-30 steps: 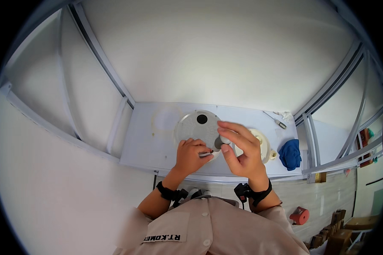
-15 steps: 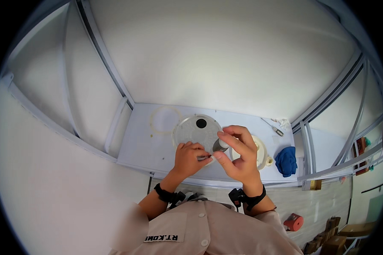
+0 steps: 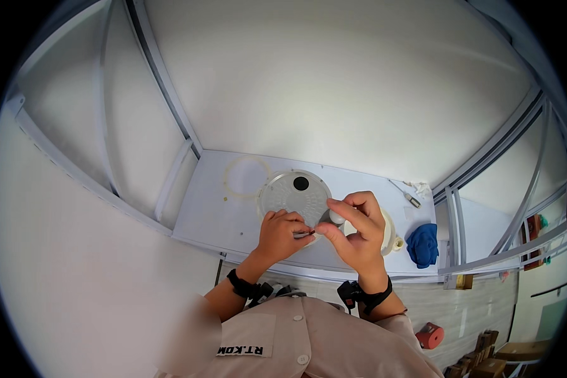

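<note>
A round pale grey cover with a dark round spot lies on the white table. My left hand rests at its near edge, fingertips pinched together on a tiny dark reddish piece too small to name. My right hand is curled at the cover's right side, thumb and index finger round a short grey cylinder with a white rounded end. The other fingers hide part of it. Behind and right of this hand, a cream round part is partly covered.
A thin yellowish ring lies at the table's back left. To the right are a screwdriver-like tool, a crumpled white wad, a small cream piece and a blue cloth. Metal posts flank the table.
The cylinder at my right hand has tilted, showing more of its white end. My right hand has shifted slightly; my left hand stays at the cover's near edge.
</note>
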A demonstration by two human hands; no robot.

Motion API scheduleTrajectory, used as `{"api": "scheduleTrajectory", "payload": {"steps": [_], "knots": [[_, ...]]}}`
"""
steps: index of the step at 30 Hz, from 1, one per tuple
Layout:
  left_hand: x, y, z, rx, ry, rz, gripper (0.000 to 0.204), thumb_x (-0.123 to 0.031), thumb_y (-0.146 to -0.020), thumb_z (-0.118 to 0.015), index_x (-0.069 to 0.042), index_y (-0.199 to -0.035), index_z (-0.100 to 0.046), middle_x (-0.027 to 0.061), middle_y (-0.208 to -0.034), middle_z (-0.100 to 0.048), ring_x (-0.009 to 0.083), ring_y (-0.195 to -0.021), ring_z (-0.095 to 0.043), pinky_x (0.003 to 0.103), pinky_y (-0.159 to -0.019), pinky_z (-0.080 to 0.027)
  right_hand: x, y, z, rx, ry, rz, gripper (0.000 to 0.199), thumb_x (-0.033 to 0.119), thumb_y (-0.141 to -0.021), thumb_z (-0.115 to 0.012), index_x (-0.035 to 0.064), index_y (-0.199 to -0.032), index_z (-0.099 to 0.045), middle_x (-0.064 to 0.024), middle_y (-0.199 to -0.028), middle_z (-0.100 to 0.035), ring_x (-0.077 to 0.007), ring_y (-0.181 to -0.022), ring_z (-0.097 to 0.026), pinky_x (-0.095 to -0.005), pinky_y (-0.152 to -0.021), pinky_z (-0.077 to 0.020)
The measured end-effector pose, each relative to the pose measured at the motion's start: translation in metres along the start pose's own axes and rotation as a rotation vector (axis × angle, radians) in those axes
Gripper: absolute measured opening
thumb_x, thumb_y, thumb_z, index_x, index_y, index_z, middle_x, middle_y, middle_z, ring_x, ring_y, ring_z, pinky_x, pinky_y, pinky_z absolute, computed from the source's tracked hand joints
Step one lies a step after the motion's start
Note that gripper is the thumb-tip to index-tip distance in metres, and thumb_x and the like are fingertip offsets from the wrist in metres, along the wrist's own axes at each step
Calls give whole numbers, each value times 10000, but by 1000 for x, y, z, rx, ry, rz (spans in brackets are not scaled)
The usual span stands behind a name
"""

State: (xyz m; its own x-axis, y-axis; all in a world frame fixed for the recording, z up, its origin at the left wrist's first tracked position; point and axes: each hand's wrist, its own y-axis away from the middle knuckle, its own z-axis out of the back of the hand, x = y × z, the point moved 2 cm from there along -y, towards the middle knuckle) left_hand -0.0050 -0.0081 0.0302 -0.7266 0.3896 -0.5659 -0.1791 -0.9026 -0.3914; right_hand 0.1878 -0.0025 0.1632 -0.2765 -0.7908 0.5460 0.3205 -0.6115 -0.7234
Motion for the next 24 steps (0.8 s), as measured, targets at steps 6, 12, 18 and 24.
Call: {"api": "scheduleTrajectory", "payload": {"steps": [6, 12, 18, 24], "knots": [[1, 0, 0, 8, 8, -3, 167, -337, -755, -916, -211, -841, -847, -84, -919, -732, 162, -869, -631, 366, -829, -393, -3, -4, 0, -75, -194, -55, 453, 29, -826, -833, -12, -1267, -737, -162, -1120, -664, -281, -950, -684, -364, -880, -564], [-1, 0, 1, 7, 6, 7, 150, -325, -765, -902, -210, -849, -857, -82, -921, -739, 157, -861, -621, 355, -845, -390, -2, 2, 3, 20, -17, -4, 469, 14, -886, -745, -55, -1343, -667, -209, -1204, -694, -320, -1066, -692, -396, -974, -546], [0, 0, 0, 12, 12, 7, 157, -324, -761, -910, -205, -841, -846, -76, -938, -738, 166, -869, -634, 366, -830, -398, -1, -1, 0, -65, -204, -60, 456, 42, -848, -827, -6, -1290, -727, -162, -1129, -640, -285, -951, -656, -366, -876, -550], [-1, 1, 0, -8, 2, 4, 143, -321, -763, -901, -205, -833, -853, -87, -903, -734, 150, -858, -618, 355, -848, -389, -6, 6, 2, -2, -7, 12, 488, -10, -856, -746, -37, -1338, -677, -221, -1195, -689, -325, -1011, -702, -385, -903, -559]]}}
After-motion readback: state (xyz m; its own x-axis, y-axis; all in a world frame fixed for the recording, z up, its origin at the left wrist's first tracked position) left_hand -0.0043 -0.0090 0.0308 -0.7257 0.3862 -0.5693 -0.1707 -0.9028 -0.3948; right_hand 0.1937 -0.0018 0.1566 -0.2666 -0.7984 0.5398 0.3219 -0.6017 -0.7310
